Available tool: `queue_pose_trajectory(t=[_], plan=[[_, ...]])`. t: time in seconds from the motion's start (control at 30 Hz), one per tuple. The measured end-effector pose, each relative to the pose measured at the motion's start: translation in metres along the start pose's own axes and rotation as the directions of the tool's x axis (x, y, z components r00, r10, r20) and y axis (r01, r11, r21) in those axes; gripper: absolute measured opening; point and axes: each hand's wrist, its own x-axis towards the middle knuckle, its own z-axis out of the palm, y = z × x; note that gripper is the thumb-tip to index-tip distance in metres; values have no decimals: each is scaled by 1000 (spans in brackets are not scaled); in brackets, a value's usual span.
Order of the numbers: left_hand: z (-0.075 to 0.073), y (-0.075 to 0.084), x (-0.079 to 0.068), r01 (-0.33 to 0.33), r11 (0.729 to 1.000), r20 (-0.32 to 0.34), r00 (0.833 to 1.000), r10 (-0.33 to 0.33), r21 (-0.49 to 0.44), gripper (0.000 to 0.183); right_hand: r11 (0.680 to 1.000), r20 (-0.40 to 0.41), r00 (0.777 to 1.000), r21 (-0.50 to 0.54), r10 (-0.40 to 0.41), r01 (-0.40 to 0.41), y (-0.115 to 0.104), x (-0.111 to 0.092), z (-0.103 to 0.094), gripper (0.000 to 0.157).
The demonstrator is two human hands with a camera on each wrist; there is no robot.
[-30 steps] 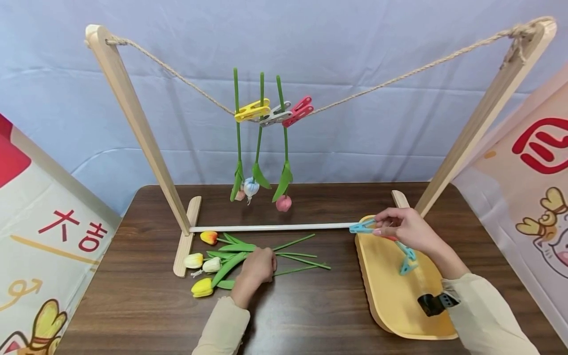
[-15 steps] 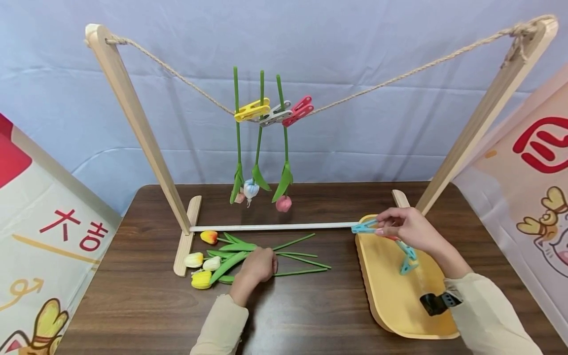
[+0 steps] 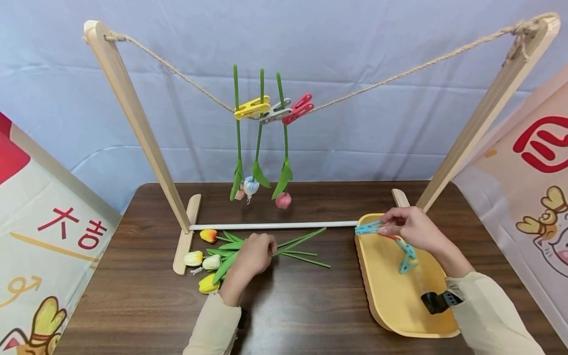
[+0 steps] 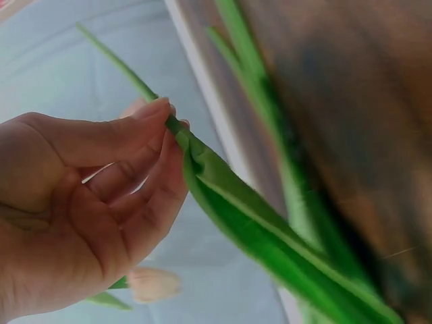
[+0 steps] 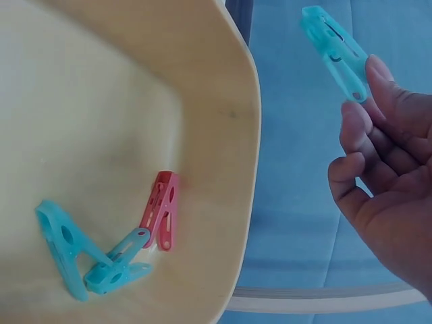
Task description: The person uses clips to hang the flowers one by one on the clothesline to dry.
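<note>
Three hangings box in the workspace (clock read from head-view centre). Pale blue backdrop point(image 3: 355, 162) spans 12, creases visible. White banner point(image 3: 26, 217) between 8 and 9, red characters and cartoon print. Pink banner point(image 3: 532, 182) at 3, also printed.

Table point(image 3: 310, 310): dark brown wood grain, soft light patch at 6, rounded far corners near 9 and 3. Wooden frame point(image 3: 144, 133) stands on it, uprights at 9–10 and 2–3, white rod point(image 3: 275, 226) low at 6, rope point(image 3: 399, 79) sagging between the upright tops. Three flowers point(image 3: 250, 186) hang blooms-down at 11, under yellow peg point(image 3: 252, 107), grey peg point(image 3: 276, 113) and pink-red peg point(image 3: 298, 109).

Loose tulips lie at 7–8, blooms toward 9, stems toward 3: orange-red tulip point(image 3: 208, 235), cream tulip point(image 3: 193, 259), white tulip point(image 3: 211, 262), yellow tulip point(image 3: 208, 283).

Left hand point(image 3: 254, 254) at 7: thumb and fingertips pinch a green stem point(image 4: 118, 61). Can't tell which bloom it belongs to. Leaf point(image 4: 270, 236) runs toward 5 in left wrist view.

Right hand point(image 3: 412, 229) at 3–4: thumb and finger pinch a teal peg point(image 5: 335, 54) by one end, other fingers bent. Right wrist view shows it apart from the tray wall.

Yellow tray point(image 3: 390, 301) on the table at 4. Inside: two more teal pegs point(image 5: 64, 246) and a loose red peg point(image 5: 160, 210), bunched together. Black device point(image 3: 436, 302) at right cuff.
</note>
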Motion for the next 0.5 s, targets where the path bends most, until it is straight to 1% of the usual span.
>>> queue_pose_trajectory(t=[0.1, 0.2, 0.33, 0.43, 0.5], plan=[[-11, 7, 1, -19, 1000, -57, 998, 18, -21, 24, 999, -19, 1000, -35, -16, 15, 0, 0, -1, 6], [-23, 17, 4, -46, 996, -123, 992, 36, -75, 24, 998, -29, 999, -52, -28, 27, -1, -1, -2, 6], [-39, 31, 9, -101, 988, -233, 970, 72, -115, 22, 997, -32, 999, -62, -38, 36, -1, -1, -2, 4], [-49, 42, 14, -135, 983, -285, 954, 94, -127, 24, 997, -34, 999, -66, -41, 38, -2, 0, -3, 5], [-55, 48, 17, -159, 979, -307, 945, 112, -130, 24, 997, -38, 999, -63, -40, 37, -2, 0, -3, 3]])
